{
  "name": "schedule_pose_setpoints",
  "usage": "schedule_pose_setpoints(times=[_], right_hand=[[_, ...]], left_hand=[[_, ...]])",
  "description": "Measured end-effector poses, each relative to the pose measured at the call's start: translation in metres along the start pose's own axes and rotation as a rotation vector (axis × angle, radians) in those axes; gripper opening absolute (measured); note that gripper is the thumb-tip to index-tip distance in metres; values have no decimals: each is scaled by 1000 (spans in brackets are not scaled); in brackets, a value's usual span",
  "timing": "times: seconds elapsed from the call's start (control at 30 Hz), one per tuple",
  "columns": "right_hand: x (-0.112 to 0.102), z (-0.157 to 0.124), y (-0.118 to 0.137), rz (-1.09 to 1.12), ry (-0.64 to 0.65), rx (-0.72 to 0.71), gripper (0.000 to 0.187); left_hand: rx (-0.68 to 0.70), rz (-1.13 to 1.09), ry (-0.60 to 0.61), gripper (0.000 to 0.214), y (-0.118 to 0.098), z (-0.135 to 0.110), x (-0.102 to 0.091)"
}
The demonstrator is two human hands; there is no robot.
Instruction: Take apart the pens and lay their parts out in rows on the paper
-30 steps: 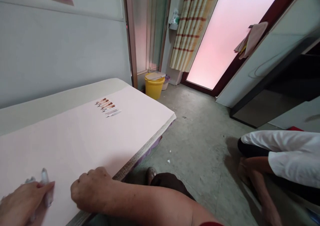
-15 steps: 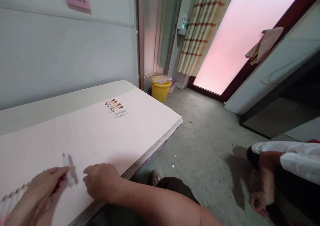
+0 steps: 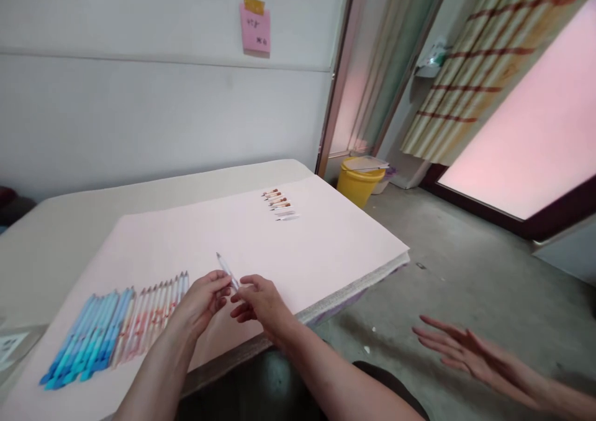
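Note:
A thin white pen (image 3: 226, 267) is pinched between my left hand (image 3: 202, 298) and my right hand (image 3: 259, 299), just above the pink sheet (image 3: 242, 241) near the table's front edge. The pen's tip points up and away from me. Both hands have their fingers closed on it. Left of my hands lies a row of several pens (image 3: 114, 328), blue ones at the left and pink-white ones at the right. Far across the sheet lies a small row of short pen parts (image 3: 279, 207) with brown ends.
The table (image 3: 60, 235) stands against a grey wall with a pink note (image 3: 255, 28). Another person's open hand (image 3: 459, 349) reaches in low at the right over the concrete floor. A yellow bucket (image 3: 357, 182) stands by the door and striped curtain (image 3: 470, 79).
The view has swung left, bringing the pen row into sight. My hands rose from the sheet and came together on one pen. The other person's hand now stretches in at the right.

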State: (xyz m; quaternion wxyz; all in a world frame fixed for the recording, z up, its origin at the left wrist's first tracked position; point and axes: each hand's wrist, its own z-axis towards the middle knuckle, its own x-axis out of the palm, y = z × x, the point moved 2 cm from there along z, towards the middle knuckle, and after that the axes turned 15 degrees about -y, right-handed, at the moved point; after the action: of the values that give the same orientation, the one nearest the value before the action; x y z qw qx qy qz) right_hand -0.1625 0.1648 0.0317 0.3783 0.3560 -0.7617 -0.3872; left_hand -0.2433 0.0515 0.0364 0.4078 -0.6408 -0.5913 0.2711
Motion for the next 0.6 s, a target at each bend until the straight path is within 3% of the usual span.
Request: schedule_pose_setpoints(times=[0.13,0.33,0.6], right_hand=[[0,2,0,-95,-14,-56,37],[1,0,2,-169,70,-93,24],[4,-4,0,-197,104,-48,22]], left_hand=[[7,-45,11,20,0,-4,1],[51,-214,-142,20,-5,-3,-3],[-40,-290,-238,12,1,6,-8]])
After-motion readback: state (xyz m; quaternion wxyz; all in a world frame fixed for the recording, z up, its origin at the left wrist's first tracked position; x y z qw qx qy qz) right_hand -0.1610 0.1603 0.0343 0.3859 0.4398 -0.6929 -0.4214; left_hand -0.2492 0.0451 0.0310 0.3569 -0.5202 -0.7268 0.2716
